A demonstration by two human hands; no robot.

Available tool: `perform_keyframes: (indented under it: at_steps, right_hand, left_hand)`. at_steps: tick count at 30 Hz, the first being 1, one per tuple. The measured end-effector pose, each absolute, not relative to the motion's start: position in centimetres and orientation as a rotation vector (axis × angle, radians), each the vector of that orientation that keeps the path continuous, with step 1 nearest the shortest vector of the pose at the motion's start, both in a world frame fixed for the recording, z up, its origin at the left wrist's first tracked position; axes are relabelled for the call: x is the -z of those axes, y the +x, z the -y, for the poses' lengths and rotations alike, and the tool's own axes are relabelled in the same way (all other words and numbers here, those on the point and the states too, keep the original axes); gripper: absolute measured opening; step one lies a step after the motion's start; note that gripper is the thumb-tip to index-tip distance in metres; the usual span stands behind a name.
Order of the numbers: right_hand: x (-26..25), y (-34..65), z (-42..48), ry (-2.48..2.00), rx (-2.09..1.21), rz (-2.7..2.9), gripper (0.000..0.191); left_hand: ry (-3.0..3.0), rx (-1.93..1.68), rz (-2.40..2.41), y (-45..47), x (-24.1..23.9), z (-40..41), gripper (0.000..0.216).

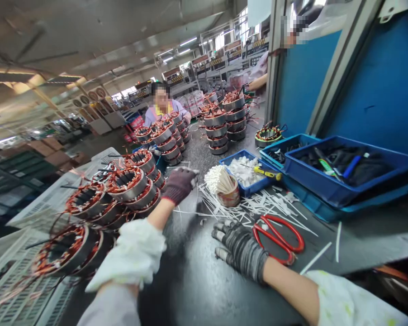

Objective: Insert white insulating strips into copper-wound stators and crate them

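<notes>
My left hand [181, 183], in a dark glove, reaches out over the dark speckled table [197, 285] beside stacked copper-wound stators [131, 181]; its fingers curl down, with nothing I can name in them. My right hand [239, 249], in a grey glove with the fingertips cut off, rests on the table with fingers bent. Red-handled scissors [278, 237] lie just right of it, touching or nearly so. A cup of white sleeves [224, 185] stands between the hands, farther out.
Blue bins [329, 190] with tools and white parts [246, 170] sit at right. White strips litter the table. More stator stacks [220, 124] stand farther back. A person [163, 106] sits across; another person's arm [258, 81] shows behind the blue partition. White crates [17, 271] are at left.
</notes>
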State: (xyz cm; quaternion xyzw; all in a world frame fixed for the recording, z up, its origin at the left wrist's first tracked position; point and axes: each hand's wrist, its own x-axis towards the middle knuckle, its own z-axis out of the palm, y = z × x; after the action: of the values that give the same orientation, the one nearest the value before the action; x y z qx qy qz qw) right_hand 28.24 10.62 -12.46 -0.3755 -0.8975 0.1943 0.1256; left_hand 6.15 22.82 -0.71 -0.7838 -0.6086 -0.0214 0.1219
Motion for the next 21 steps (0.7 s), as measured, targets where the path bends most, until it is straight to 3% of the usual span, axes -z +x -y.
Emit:
perform_keyframes:
  at_steps: [5,10,15,21]
  right_hand:
    - [14.2,28.4,-10.7,-1.072,-0.561,2.586,0.049]
    - [16.2,28.4,-12.3,-0.925,-0.597,2.740,0.054]
    - [18.8,28.0,-12.9,-0.880,-0.622,2.724,0.056]
    - [16.7,28.6,-11.7,-0.946,-0.551,2.652,0.054]
  left_hand:
    - [-2.235,0.233,1.904,7.7,0.0,-37.9,0.047]
    - [-2.252,0.398,2.026,8.9,0.7,-46.7,0.056]
    - [-2.296,0.392,2.088,9.9,2.4,-48.8,0.046]
    - [-2.258,0.323,2.092,10.0,1.3,-45.5,0.040]
